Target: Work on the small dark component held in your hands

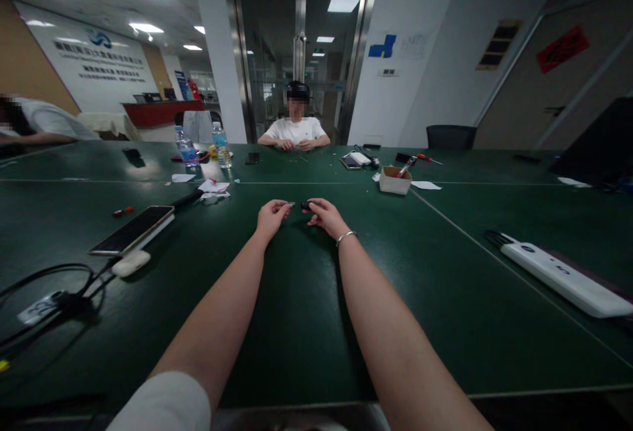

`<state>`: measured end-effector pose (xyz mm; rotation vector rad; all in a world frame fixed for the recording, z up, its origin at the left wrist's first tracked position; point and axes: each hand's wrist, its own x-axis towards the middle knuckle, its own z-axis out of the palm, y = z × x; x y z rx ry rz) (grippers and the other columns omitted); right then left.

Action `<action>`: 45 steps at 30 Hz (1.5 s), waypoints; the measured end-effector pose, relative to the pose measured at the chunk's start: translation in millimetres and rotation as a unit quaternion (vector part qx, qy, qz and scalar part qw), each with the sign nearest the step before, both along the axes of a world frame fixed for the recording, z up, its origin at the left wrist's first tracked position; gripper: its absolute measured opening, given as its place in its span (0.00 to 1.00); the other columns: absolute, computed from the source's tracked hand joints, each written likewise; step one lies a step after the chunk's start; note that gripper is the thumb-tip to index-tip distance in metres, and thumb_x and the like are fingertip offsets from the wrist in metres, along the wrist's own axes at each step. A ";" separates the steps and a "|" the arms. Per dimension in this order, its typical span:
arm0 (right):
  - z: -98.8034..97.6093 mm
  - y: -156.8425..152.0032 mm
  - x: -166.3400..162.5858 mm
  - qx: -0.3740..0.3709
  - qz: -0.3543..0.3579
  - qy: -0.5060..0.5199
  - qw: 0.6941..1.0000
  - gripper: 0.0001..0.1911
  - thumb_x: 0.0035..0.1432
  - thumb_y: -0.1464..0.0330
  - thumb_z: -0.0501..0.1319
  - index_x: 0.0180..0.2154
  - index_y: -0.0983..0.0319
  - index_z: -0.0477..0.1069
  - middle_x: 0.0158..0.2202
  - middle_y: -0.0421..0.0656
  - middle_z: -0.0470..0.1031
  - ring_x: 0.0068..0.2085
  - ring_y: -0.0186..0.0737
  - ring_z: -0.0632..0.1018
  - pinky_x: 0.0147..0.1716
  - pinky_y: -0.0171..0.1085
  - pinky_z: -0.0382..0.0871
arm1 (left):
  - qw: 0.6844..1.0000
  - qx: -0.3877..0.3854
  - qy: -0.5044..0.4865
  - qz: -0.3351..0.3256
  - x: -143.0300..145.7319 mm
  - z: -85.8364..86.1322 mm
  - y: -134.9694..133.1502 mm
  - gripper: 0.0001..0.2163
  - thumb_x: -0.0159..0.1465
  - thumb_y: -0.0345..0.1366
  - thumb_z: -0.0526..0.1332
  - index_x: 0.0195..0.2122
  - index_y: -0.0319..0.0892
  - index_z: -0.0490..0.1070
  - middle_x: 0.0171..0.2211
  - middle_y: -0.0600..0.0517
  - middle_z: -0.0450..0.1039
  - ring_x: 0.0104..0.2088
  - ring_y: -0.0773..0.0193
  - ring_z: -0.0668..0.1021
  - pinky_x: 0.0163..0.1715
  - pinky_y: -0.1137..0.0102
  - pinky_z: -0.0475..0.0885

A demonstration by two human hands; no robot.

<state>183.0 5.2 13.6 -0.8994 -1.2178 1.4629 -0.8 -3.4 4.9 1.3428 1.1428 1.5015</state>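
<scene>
Both my arms reach forward over the green table [301,312]. My left hand [271,220] is closed in a pinch on a small silvery metal piece [291,205], whose end sticks out to the right. Facing it across a narrow gap, a small black piece [305,206] is pinched between the thumb and fingers of my right hand [326,217]. The two pieces are apart and too small for me to tell their kind. A silver bracelet [345,238] circles my right wrist.
Leftward lie a phone [133,230], a white rounded device [131,263] and black cables [74,299]. Two water bottles [221,145] stand farther back. A small box [395,180] holds tools. A white power strip [564,273] lies right. Another person [295,131] sits opposite.
</scene>
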 end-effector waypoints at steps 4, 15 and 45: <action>0.0 0.2 -0.1 0.005 0.005 -0.002 1.000 0.09 0.58 0.72 0.61 0.42 0.62 0.68 0.31 0.41 0.78 0.17 0.25 0.71 0.24 0.32 0.76 | 1.000 -0.010 -0.014 0.004 0.8 1.6 -0.5 0.17 0.48 0.44 0.69 0.33 0.37 0.72 0.26 0.51 0.74 0.27 0.67 0.75 0.33 0.68 0.72; -5.2 3.3 -1.7 0.037 0.029 -0.028 0.998 0.11 0.53 0.72 0.64 0.40 0.62 0.70 0.29 0.39 0.77 0.18 0.25 0.70 0.23 0.32 0.75 | 0.999 -0.016 0.040 -0.031 4.4 2.2 -5.6 0.14 0.51 0.43 0.67 0.32 0.37 0.73 0.26 0.50 0.75 0.27 0.66 0.76 0.33 0.67 0.72; -7.0 3.8 2.1 0.060 0.073 -0.043 0.995 0.16 0.50 0.70 0.67 0.42 0.61 0.71 0.26 0.36 0.73 0.20 0.25 0.71 0.25 0.30 0.75 | 0.980 -0.072 0.187 0.009 2.1 3.2 -7.2 0.22 0.58 0.55 0.55 0.19 0.41 0.69 0.14 0.53 0.66 0.16 0.69 0.68 0.20 0.72 0.62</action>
